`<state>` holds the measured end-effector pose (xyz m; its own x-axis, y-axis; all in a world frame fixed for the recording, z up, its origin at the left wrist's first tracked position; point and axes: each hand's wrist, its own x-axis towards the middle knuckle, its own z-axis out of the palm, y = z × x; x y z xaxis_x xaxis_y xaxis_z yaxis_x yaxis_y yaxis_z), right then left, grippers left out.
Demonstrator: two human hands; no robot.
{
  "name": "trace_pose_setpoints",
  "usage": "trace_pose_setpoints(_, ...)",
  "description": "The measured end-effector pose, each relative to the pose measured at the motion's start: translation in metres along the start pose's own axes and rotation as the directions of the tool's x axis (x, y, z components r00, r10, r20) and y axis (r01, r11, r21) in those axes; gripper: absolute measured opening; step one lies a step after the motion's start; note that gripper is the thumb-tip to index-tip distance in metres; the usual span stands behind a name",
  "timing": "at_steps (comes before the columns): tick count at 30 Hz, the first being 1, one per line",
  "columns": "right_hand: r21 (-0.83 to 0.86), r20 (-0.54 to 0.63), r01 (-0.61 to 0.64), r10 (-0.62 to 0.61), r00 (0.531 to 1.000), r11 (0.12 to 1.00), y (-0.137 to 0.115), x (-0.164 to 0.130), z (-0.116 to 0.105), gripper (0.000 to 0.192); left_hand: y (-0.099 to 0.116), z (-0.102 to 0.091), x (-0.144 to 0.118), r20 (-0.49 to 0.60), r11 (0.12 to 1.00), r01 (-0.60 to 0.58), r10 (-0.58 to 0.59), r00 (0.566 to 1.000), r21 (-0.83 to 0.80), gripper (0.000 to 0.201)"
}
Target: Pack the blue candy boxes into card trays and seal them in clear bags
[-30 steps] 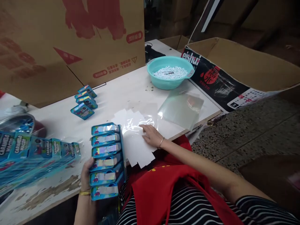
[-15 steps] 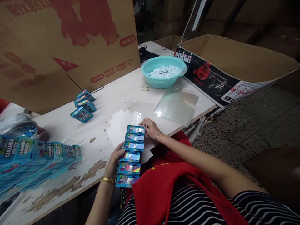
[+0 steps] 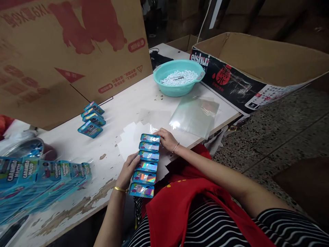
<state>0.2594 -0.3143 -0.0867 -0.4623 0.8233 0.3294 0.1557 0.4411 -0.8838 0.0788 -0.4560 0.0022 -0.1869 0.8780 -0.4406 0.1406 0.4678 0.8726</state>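
A row of several small blue candy boxes (image 3: 146, 167) slants over the table's front edge, its near end towards my lap. Each box has a shiny rainbow-like strip on its upper face. My left hand (image 3: 131, 167) grips the row's left side near the middle, thumb on top and fingers mostly hidden. At the far right corner, my right hand (image 3: 166, 140) is closed round the end box, fingertips curled over its edge. Clear plastic film (image 3: 153, 129) glints just beyond that end. White paper sheets (image 3: 128, 137) lie on the table beneath.
Packed blue boxes (image 3: 48, 178) stand in rows at left, and several loose ones (image 3: 90, 129) lean near a big carton (image 3: 77, 68). A turquoise basin (image 3: 177, 91) holds small white pieces. Clear bags (image 3: 195, 116) lie by an open black-printed carton (image 3: 231, 82) at right.
The row of boxes has tilted and shifted slightly up and to the right, its near end lifting. Both hands keep their hold and move with it; the view has turned slightly.
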Motion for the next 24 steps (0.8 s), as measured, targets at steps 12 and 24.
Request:
trace_pose_setpoints(12, -0.673, 0.129, 0.007, 0.108, 0.986, 0.739, -0.026, -0.015, -0.010, 0.021, 0.022, -0.027, 0.087, 0.285, 0.078, -0.422, 0.625, 0.727, 0.903, 0.028)
trace_pose_setpoints(24, -0.719, -0.021, 0.007, -0.032, 0.999, 0.695, -0.068, 0.000, -0.007, 0.025, 0.029, -0.028, 0.094, 0.044, 0.414, -0.436, 0.683, 0.729, 0.799, 0.030)
